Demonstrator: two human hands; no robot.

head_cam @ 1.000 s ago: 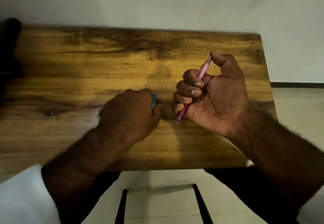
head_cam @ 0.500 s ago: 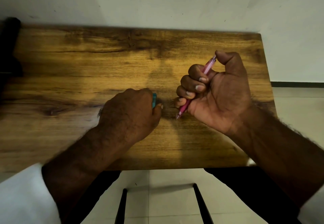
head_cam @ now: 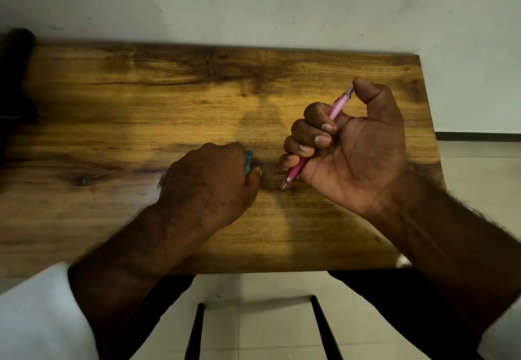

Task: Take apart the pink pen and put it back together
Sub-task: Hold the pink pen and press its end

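Observation:
The pink pen (head_cam: 339, 106) stands tilted in my right hand (head_cam: 352, 145), fingers curled around its barrel and the thumb on its top button. Its tip points down and touches or nearly touches the wooden table (head_cam: 141, 106) near the middle. My left hand (head_cam: 208, 179) rests knuckles-up on the table just left of the pen tip, closed over a teal object (head_cam: 248, 162) of which only a small edge shows beside the thumb.
The table's far edge meets a pale wall. A dark object (head_cam: 14, 83) sits at the far left edge. Below the near edge are a tiled floor and black table legs (head_cam: 321, 328).
My right hand has shifted slightly to the right and tilted the pen a little more. The left hand has stayed in place.

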